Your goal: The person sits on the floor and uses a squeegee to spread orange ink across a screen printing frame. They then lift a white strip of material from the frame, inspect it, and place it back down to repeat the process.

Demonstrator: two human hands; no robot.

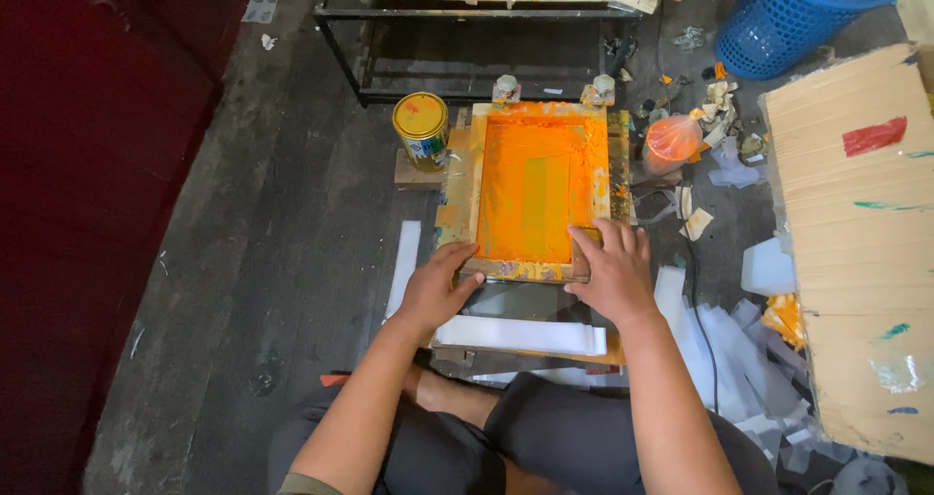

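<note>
- Your right hand [611,271] lies flat on the near right corner of the wooden-framed printing screen flooded with orange ink [533,192]; fingers together, curled over what looks like a wooden squeegee handle [584,252] at the frame's near edge. Grip pressed down rather than pinching; how firmly it closes on the handle cannot be told.
- Your left hand [435,289] rests at the near left corner of the same frame, fingertips touching the bottom rail, thumb tucked toward the strip below. Fingers loosely spread, holding nothing free.
- Key relation: the screen lies directly ahead of both hands, its long axis running away from you. The inked mesh starts just beyond your right fingertips; the right hand is the nearer one to it.
- A long white strip of paper or plastic [520,335] lies crosswise just under your wrists, between frame and knees, resting on a low board.
- Beyond the frame's far left corner: a yellow-lidded paint tin [421,128] on a small wooden block, just beside the frame.
- To the right of the frame: an orange-filled plastic bag [671,140], then scraps of white sheet [725,344] scattered on the dark floor [282,242].
- Far right: a corrugated cardboard sheet with paint smears [856,223]; a blue plastic basket [803,14] at top right.
</note>
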